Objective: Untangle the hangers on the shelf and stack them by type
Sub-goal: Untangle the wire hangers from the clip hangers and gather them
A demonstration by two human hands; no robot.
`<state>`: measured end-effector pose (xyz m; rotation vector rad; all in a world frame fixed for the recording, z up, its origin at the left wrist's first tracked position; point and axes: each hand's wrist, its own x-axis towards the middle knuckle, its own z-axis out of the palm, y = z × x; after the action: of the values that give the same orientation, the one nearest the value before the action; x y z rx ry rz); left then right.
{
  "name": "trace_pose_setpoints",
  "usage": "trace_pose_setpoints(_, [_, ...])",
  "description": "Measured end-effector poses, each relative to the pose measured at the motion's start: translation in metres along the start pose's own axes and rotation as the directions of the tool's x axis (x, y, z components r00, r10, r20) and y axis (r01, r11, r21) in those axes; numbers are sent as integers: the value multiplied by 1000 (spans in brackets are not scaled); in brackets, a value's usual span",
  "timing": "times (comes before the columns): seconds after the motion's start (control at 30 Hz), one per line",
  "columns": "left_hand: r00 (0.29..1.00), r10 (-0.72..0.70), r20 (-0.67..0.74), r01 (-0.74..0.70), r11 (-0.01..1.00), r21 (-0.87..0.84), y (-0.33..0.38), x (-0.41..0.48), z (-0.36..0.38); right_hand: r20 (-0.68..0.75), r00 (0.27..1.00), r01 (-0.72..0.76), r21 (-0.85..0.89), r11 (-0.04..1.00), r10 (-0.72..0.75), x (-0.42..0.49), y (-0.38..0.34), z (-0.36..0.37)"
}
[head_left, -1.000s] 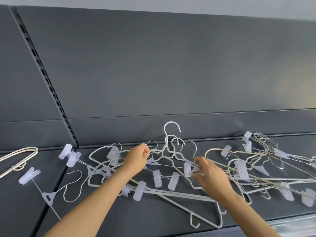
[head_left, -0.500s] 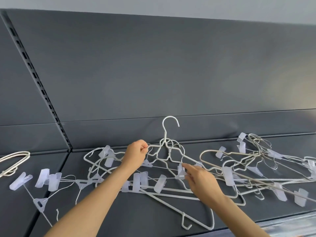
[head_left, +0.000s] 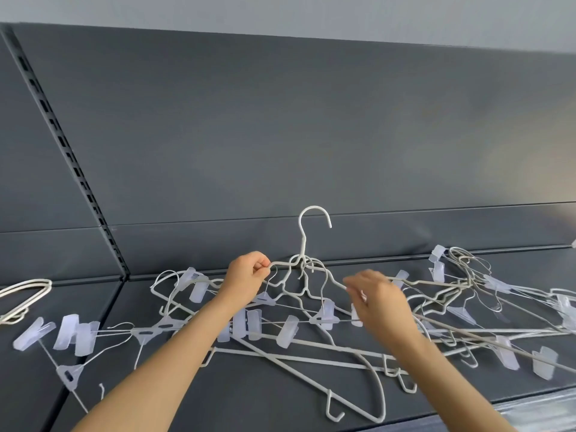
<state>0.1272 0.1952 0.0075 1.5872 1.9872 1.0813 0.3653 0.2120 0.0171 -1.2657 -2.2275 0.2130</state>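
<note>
Head camera: A person works at a tangle of hangers [head_left: 288, 332] strewn across a dark grey shelf [head_left: 280, 403]; in this heap nothing is yet sorted by type. The left hand [head_left: 247, 277], at 9 o'clock from the knot's centre, has its fingers curled tight and pinches the left shoulder of a white hanger [head_left: 301, 241], whose hook stands upright at 12 o'clock against the back panel [head_left: 280, 135]. The right hand [head_left: 378, 302], at 3 o'clock from the knot, is blurred. Its fingers [head_left: 353, 286] bend toward the hanger's right shoulder, but it cannot be told whether they have hold of the wire. Thin wire hooks of clip hangers [head_left: 325, 313] loop about the white hanger's neck, and their translucent clips lie below it toward 6 o'clock. A second heap [head_left: 461, 285] of both kinds sprawls toward 3 o'clock and runs into the first. A lone clip hanger [head_left: 143, 333] lies stretched toward 8 o'clock, and loose white hangers [head_left: 28, 289] sit apart at the 9 o'clock edge. The step in hand appears to be freeing the upright white hanger from the knot. The next move likely calls for a steady hold on both shoulders and a lift toward 12 o'clock, with a tilt or twist to slip the neck out of the wire hooks caught round it. A straight pull would probably drag the clip hangers along.
</note>
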Motion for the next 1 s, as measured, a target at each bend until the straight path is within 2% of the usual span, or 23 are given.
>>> trace_pose_setpoints(0.03, [1000, -3, 2, 3, 1000, -6, 0, 0, 0, 26, 998, -52, -40, 998, 53, 6, 3, -6])
trace_pose_setpoints(0.07, [1000, -4, 3, 4, 1000, -10, 0, 0, 0, 138, 982, -117, -103, 988, 130, 13, 7, -9])
trace_pose_setpoints(0.1, [1000, -3, 4, 4, 1000, -12, 0, 0, 0, 274, 936, -180, -166, 970, 221, 18, 10, -10])
trace_pose_setpoints(0.17, [1000, -2, 2, 2, 1000, -11, -1, -1, 0, 457, 831, -277, -154, 949, 316, 26, 17, -8])
trace_pose_setpoints(0.23, [1000, 1, -3, -1, 1000, -9, -1, -2, 0, 492, 807, -334, -75, 940, 326, 32, 23, -8])
trace_pose_setpoints(0.33, [1000, 3, 13, -3, 1000, 15, 0, -2, -4, 548, 775, -336, -66, 940, 316, 43, 17, -24])
trace_pose_setpoints(0.47, [997, 20, 69, -26, 996, 87, -2, 0, -12, 761, 599, -420, 32, 907, 250, 58, 7, -53])
trace_pose_setpoints(0.57, [999, 37, 38, -38, 999, 22, -1, 0, -16, 808, 573, -508, 216, 834, 140, 64, 19, -67])
trace_pose_setpoints(0.63, [1000, 28, 3, -28, 999, -17, 1, 1, -18, 810, 560, -549, 205, 810, 174, 64, 31, -73])
trace_pose_setpoints(0.73, [997, -14, -80, 11, 999, -41, 0, 3, -22, 835, 482, -615, 107, 781, 266, 57, 44, -83])
trace_pose_setpoints(0.8, [993, -41, -111, 37, 999, -37, -2, 5, -23, 822, 513, -653, 188, 733, 246, 51, 53, -82])
trace_pose_setpoints(0.93, [986, -86, -144, 80, 996, -43, 0, 8, -18, 635, 700, -663, 407, 629, 326, 44, 71, -64])
trace_pose_setpoints(1.0, [985, -98, -145, 93, 995, -43, 0, 8, -15, 562, 727, -679, 505, 533, 394, 41, 76, -58])
